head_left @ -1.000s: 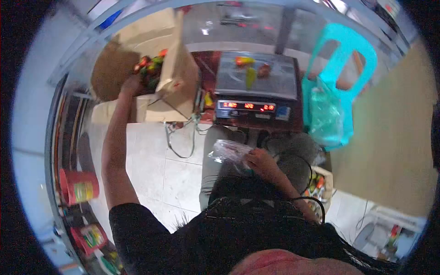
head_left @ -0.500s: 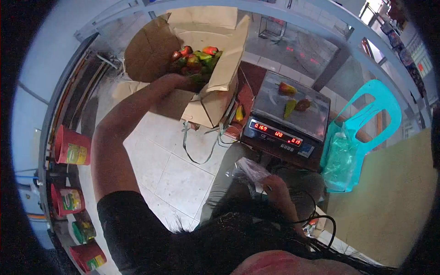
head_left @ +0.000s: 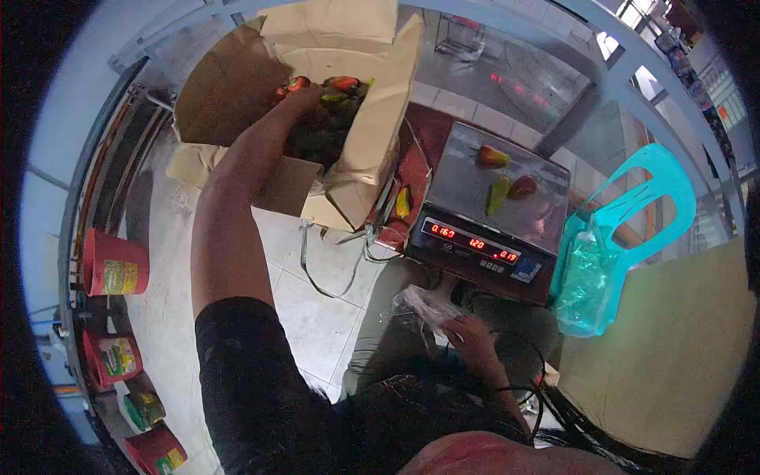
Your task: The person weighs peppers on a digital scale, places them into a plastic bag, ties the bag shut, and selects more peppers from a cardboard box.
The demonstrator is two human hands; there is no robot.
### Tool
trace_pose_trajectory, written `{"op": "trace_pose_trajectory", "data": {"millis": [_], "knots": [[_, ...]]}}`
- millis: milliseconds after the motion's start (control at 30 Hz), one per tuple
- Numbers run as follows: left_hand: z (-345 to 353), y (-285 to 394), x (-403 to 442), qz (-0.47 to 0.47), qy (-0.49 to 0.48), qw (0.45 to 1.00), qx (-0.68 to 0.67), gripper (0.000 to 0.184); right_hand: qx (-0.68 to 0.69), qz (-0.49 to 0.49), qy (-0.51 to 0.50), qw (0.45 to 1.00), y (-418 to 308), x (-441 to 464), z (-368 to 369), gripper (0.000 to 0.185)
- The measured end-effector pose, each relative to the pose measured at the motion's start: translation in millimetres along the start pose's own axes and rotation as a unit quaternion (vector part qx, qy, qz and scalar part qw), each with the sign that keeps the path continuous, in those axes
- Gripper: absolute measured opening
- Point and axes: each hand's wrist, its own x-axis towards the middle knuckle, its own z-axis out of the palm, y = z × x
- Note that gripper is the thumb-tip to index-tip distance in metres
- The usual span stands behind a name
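Reaching far left, your left hand [head_left: 305, 98] — grip unclear — meets red-and-green peppers [head_left: 342, 82]; your right hand [head_left: 470, 337] clutches crumpled clear plastic [head_left: 426, 304].

Tile floor [head_left: 321, 340], teal chair [head_left: 640, 252], dim light.
Glass [head_left: 511, 83] behind; tan board [head_left: 657, 340] right; bluish panel [head_left: 55, 194] left; brighter top right.

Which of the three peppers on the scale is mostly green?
The elongated yellow-green pepper, nearest the red-lit digital display; the others are a red-and-yellow pepper and a dark-red pepper.
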Motion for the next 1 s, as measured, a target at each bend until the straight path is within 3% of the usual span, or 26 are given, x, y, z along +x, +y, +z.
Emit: {"op": "trace_pose_trajectory", "data": {"millis": [167, 300, 367, 433, 500, 567, 633, 700, 767, 833, 867, 1000], "knots": [[-15, 9, -24, 0.019, 0.022, 0.999, 0.023, 0.058, -0.035, 0.018, -0.022, 0.999, -5, -10, -7, 0.015], [-38, -10, -63, -0.047, 0.065, 0.974, -0.213, 0.055, -0.049, 0.02, 0.006, 0.999, 2, -24, 2, 0.013], [-55, -21, -78, -0.076, 0.098, 0.91, -0.395, 0.054, -0.042, 0.013, 0.005, 0.999, 2, -28, 0, 0.012], [-80, -20, -105, -0.064, 0.142, 0.781, -0.605, 0.053, -0.031, 0.005, -0.015, 0.999, 4, -27, -2, 0.011], [-111, -1, -145, -0.012, 0.203, 0.685, -0.7, 0.052, -0.035, -0.008, -0.018, 0.999, 4, -25, 3, 0.011], [-137, 67, -197, 0.063, 0.333, 0.69, -0.639, 0.047, -0.063, -0.019, -0.015, 0.998, 1, -26, 9, 0.012], [-149, 160, -227, 0.116, 0.392, 0.751, -0.518, 0.045, -0.03, -0.033, 0.0, 0.999, -3, -31, 12, 0.014], [-156, 228, -245, 0.147, 0.374, 0.859, -0.318, 0.045, -0.017, -0.04, 0.001, 0.999, -2, -35, 13, 0.015], [-123, 319, -239, 0.256, 0.299, 0.866, -0.309, 0.046, -0.018, -0.039, -0.007, 0.999, 1, -35, 21, 0.015], [-71, 389, -210, 0.321, 0.224, 0.86, -0.328, 0.047, -0.041, -0.069, 0.063, 0.995, -3, -40, 18, 0.018], [-40, 407, -185, 0.406, 0.236, 0.836, -0.285, 0.049, -0.054, -0.08, 0.098, 0.99, -4, -44, 16, 0.021], [46, 457, -127, 0.346, 0.249, 0.893, -0.143, 0.048, -0.033, -0.078, 0.113, 0.99, -2, -63, 9, 0.017]]}}
